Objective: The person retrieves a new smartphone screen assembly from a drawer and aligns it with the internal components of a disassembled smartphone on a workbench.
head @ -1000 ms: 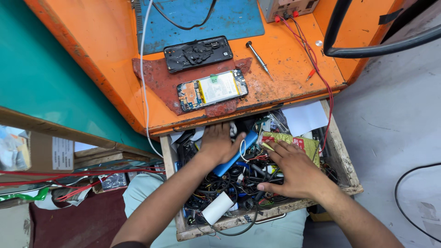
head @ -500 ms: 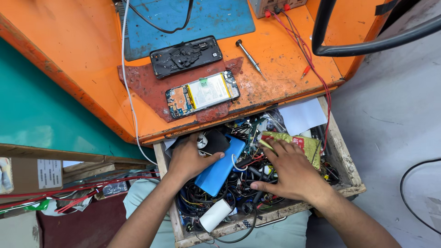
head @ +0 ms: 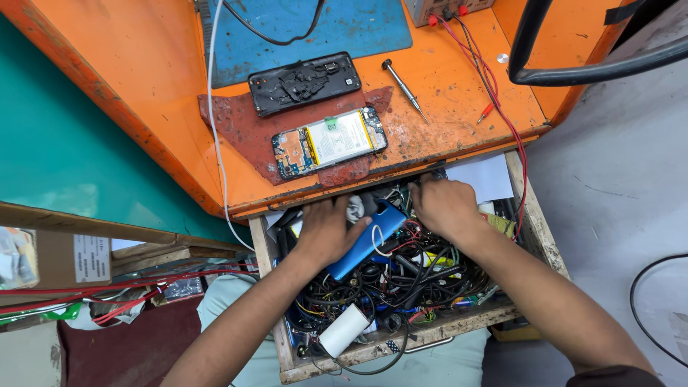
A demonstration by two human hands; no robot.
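The left hand lies palm-down in the open wooden drawer, fingers spread loosely over the near end of a smooth blue phone cover, resting on it rather than clenching it; half a second ago that cover sat lower in the drawer and the hand was nearer its front. The right hand has moved from 3 o'clock in the drawer up to 1 o'clock, fingers curled down into the clutter under the bench edge; whether it grips anything I cannot tell. The drawer brims with tangled black cables, a white cylinder at 7 o'clock and white paper at 1 o'clock. Above, on the scuffed orange workbench, lie an opened smartphone, its black back panel and a screwdriver
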